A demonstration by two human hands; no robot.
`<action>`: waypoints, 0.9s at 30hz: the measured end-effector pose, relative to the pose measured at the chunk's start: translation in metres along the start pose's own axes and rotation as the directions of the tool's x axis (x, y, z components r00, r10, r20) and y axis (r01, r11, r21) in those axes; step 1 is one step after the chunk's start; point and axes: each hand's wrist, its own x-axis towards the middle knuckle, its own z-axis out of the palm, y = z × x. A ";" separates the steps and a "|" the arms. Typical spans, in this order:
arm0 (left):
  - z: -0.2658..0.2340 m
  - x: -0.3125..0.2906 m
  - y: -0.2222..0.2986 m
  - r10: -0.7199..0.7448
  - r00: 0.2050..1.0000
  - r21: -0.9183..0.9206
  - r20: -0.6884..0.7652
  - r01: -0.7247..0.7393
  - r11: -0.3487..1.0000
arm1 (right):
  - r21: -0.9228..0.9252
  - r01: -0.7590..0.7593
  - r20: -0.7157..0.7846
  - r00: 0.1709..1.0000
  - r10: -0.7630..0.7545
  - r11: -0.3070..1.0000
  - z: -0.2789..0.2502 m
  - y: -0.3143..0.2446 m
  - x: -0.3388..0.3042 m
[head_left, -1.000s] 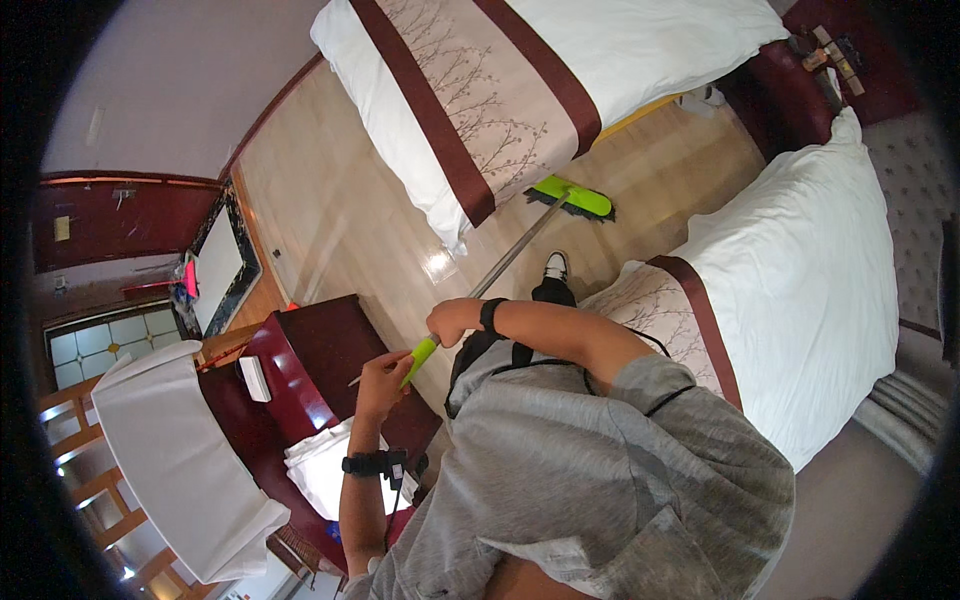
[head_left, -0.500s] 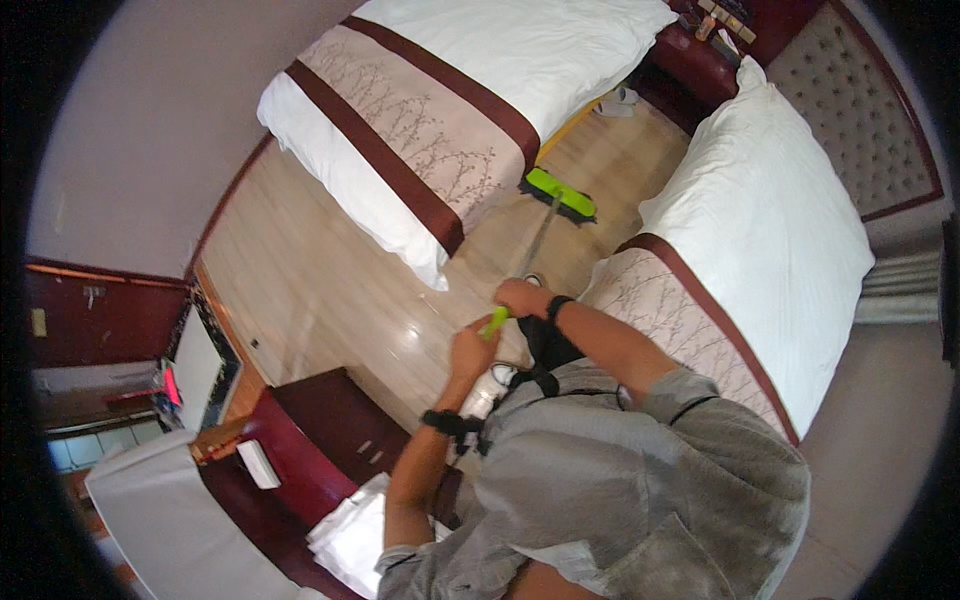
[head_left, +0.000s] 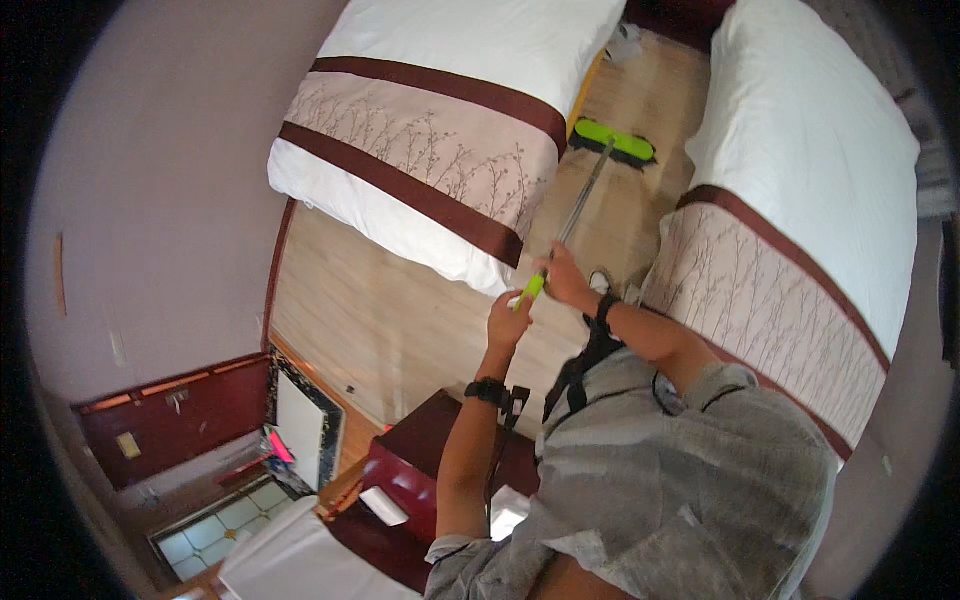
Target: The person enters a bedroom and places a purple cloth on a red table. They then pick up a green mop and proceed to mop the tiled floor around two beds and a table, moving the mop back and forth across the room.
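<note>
I hold a broom with a long thin metal handle (head_left: pixel 584 203), a lime-green head (head_left: pixel 615 142) and dark bristles. Its head rests on the wooden floor in the gap between two beds, close beside the left bed's edge. My left hand (head_left: pixel 508 320) is closed round the green grip (head_left: pixel 532 290) at the handle's near end. Farther up, my right hand (head_left: pixel 568 277) is wrapped round the handle just above the grip. The handle slants away from me to the right.
White-covered beds, the left bed (head_left: pixel 460 35) and the right bed (head_left: pixel 810 120), carry patterned runners with dark red bands. Pale slippers (head_left: pixel 624 42) lie at the gap's far end. Dark red furniture (head_left: pixel 410 475) stands at my left, near a white-topped, dark-edged surface (head_left: pixel 308 425).
My view has shifted, so the beds, broom and hands appear farther right. Both hands keep their hold on the broom. The broom head stays in the gap beside the left bed.
</note>
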 end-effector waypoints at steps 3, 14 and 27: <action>-0.030 -0.021 0.045 -0.079 0.921 -0.237 0.382 0.180 0.955 | 0.426 -0.643 0.404 0.765 0.502 0.637 -0.023 -0.024 0.021; -0.080 0.027 0.075 0.145 0.384 -0.180 0.912 0.055 0.982 | 0.917 -0.243 0.398 0.561 0.726 -0.316 -0.075 -0.076 -0.003; 0.011 0.037 -0.138 -0.633 -0.073 0.578 0.771 0.498 0.646 | 0.557 -0.828 0.180 0.204 0.962 0.071 0.096 -0.239 -0.298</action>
